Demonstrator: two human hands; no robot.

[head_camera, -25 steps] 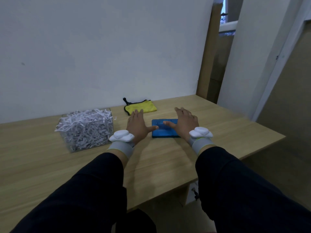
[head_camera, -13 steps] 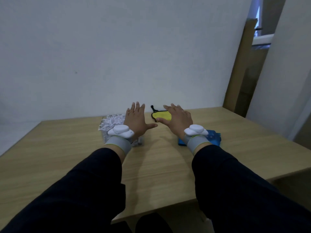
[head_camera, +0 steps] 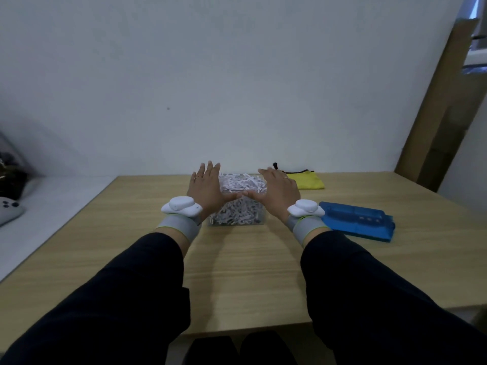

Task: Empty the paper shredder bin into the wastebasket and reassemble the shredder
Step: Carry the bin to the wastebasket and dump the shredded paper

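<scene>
A clear shredder bin (head_camera: 238, 214) heaped with white paper strips stands on the wooden table (head_camera: 245, 262), straight ahead. My left hand (head_camera: 207, 189) is at its left side and my right hand (head_camera: 276, 192) at its right side, fingers straight and spread, thumbs stretched toward each other over the bin's near top edge. Whether the palms touch the walls cannot be told. The blue shredder head (head_camera: 357, 221) lies flat on the table to the right of my right wrist. No wastebasket is in view.
A yellow pouch (head_camera: 307, 179) with a black cord lies behind the bin at the right. A white wall backs the table. A grey controller (head_camera: 9, 210) and dark items sit on a white surface at far left. Cardboard (head_camera: 442, 106) leans at right.
Both hands left the blue shredder head and moved left to either side of the bin. The view swung left, bringing the bin to the centre.
</scene>
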